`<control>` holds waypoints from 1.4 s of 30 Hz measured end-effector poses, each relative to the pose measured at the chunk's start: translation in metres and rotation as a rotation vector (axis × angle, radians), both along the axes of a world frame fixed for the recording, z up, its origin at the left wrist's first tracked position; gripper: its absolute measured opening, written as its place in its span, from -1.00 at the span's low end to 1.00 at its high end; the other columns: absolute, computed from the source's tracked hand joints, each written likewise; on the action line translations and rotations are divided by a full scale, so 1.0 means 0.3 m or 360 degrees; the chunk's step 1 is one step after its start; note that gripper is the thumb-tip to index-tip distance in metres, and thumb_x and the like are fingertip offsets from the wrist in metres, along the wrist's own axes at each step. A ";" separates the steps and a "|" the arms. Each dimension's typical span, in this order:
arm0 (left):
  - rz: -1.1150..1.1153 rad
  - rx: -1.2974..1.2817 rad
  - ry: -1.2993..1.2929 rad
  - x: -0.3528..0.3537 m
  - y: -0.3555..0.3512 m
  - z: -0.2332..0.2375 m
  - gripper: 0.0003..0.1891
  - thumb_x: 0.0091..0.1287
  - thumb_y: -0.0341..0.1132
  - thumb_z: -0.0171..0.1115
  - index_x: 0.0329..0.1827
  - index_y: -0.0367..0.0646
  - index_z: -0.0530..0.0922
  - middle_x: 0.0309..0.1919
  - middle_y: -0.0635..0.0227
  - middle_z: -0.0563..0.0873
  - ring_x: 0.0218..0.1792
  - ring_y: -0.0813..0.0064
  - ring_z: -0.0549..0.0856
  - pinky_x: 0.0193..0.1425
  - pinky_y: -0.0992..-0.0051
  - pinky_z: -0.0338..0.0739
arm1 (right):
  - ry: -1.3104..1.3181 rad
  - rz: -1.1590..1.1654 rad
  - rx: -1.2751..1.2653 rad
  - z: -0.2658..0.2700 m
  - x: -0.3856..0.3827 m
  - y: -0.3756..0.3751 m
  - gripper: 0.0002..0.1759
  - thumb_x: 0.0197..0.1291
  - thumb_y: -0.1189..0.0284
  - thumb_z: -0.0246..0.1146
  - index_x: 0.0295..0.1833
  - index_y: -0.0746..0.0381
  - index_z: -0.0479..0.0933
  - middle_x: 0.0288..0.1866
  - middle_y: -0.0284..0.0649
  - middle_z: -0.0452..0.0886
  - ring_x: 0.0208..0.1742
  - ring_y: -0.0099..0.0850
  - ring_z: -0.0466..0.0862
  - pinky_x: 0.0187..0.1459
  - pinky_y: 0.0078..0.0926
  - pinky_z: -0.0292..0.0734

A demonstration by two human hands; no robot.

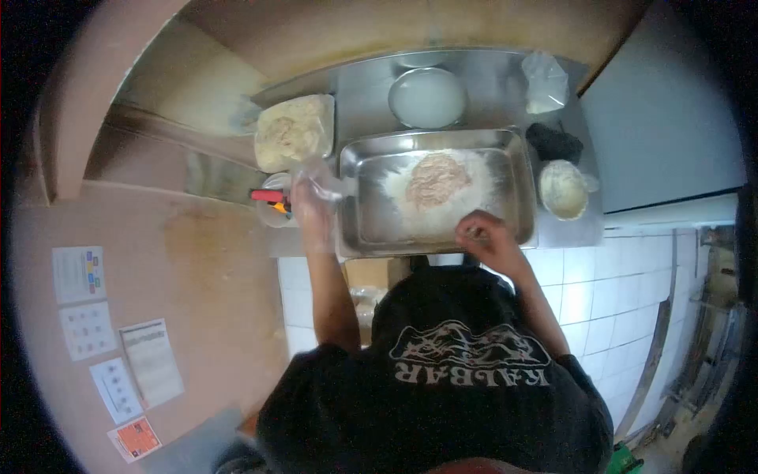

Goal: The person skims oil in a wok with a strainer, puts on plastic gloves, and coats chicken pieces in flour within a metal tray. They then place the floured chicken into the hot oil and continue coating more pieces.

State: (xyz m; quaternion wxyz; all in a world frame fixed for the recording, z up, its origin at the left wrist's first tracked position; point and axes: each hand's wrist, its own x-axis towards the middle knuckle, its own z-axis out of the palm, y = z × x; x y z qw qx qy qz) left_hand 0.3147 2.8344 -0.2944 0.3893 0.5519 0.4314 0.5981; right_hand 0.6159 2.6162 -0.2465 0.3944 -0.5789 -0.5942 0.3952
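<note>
A steel tray (353, 229) holds white flour (395, 189) with a flattened, pinkish piece of meat or dough (437, 180) lying on it. My left hand (310, 204), slightly blurred, is left of the tray, its fingers closed on a thin clear plastic bag (322, 178). Over the tray's near right edge, my right hand (483, 231) has its fingers curled together; I cannot tell what is between them. Close behind my left hand sits a plastic-lined container (294, 130) of pale, lumpy contents. A tub with red- and black-handled tools (270, 195) stands just left of that hand.
Behind the tray is a round pale bowl (427, 98). A clear bag (545, 83), a dark crumpled item (554, 144) and a tub of white powder (564, 189) line the counter's right side. A cardboard box (377, 272) sits below the counter, and a wall with papers (79, 275) is at left.
</note>
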 end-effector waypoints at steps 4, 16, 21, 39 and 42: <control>-0.1138 -0.1082 -0.1731 0.098 -0.186 0.164 -0.57 0.36 -0.21 0.11 0.15 -0.38 0.46 0.01 0.05 0.61 -0.01 0.34 0.62 0.12 0.28 0.52 | 0.0190 -0.0133 0.0261 0.003 -0.024 0.100 -0.53 0.15 0.37 0.33 0.18 0.16 0.42 0.15 -0.22 0.50 0.16 -0.34 0.50 0.10 -0.35 0.41; -0.0808 -0.1198 -0.0724 0.166 -0.373 0.198 -0.60 0.48 -0.16 -0.07 0.11 -0.33 0.50 -0.03 0.17 0.65 -0.03 0.36 0.62 0.15 0.40 0.47 | 0.1139 0.0151 -0.0196 -0.080 -0.034 0.111 -0.80 0.10 0.62 0.21 -0.12 0.31 0.58 -0.27 -0.35 0.64 -0.26 -0.59 0.57 -0.15 -0.65 0.46; -0.0575 -0.0731 0.0024 0.166 -0.327 0.107 -0.65 0.44 -0.12 0.02 0.00 -0.25 0.52 -0.14 0.25 0.64 -0.08 0.40 0.57 0.07 0.39 0.43 | 0.1254 -0.0199 -0.0570 -0.173 -0.033 -0.003 -0.84 0.13 0.67 0.16 -0.19 0.31 0.59 -0.39 -0.34 0.63 -0.38 -0.58 0.57 -0.28 -0.66 0.47; -0.1348 -0.0410 0.0765 0.475 -0.573 0.210 -0.79 0.29 -0.29 0.24 -0.21 -0.28 0.54 -0.41 0.32 0.59 -0.34 0.51 0.58 -0.20 0.50 0.49 | 0.1567 -0.0931 -0.0250 -0.067 -0.066 -0.147 -0.61 0.20 0.37 0.32 -0.55 0.11 0.26 -0.59 -0.53 0.39 -0.58 -0.71 0.31 -0.57 -0.65 0.20; -0.1250 0.0001 0.0588 0.451 -0.514 0.152 -0.82 0.30 -0.33 0.21 -0.24 -0.30 0.54 -0.41 0.33 0.59 -0.33 0.50 0.58 -0.18 0.49 0.50 | 0.0837 -0.1010 0.0169 -0.105 -0.014 -0.206 -0.63 0.17 0.35 0.35 -0.51 0.15 0.29 -0.60 -0.50 0.38 -0.61 -0.67 0.30 -0.59 -0.63 0.20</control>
